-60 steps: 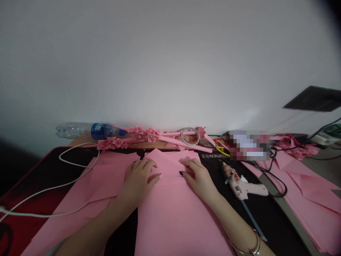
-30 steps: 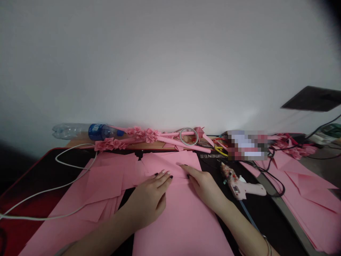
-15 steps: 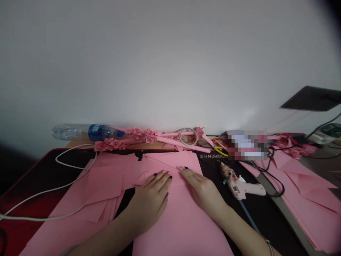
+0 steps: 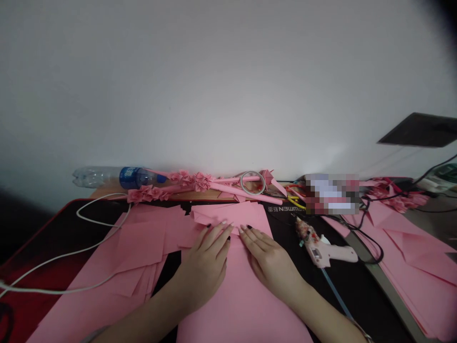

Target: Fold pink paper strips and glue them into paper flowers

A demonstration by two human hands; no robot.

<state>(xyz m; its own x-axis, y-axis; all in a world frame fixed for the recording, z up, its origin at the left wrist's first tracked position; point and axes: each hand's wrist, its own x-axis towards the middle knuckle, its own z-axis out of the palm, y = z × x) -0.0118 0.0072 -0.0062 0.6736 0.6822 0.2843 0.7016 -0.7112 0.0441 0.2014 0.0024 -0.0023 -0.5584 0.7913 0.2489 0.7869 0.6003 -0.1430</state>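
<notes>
Both hands rest palm down on pink paper at the centre of the head view. My left hand (image 4: 207, 262) lies with its fingers stretched out, tips on a folded pink piece (image 4: 214, 215). Close to its right, my right hand (image 4: 271, 262) lies flat too, fingertips touching the same piece near its lower edge. A small gap separates the fingertips. Neither hand is closed round anything. Under them a large pink sheet (image 4: 243, 309) reaches down to the bottom edge of the view. The fingers hide part of the folded piece.
Pink squares (image 4: 141, 243) lie at left beside a white cable (image 4: 85, 250). Behind are a plastic bottle (image 4: 96, 177) and paper flowers (image 4: 202, 181). A glue gun (image 4: 330, 252) lies right of my right hand, with more pink paper (image 4: 410, 281) beyond.
My left hand has slid slightly up and right, its fingers now over the folded piece. My right hand has shifted a little, its fingers still on the paper.
</notes>
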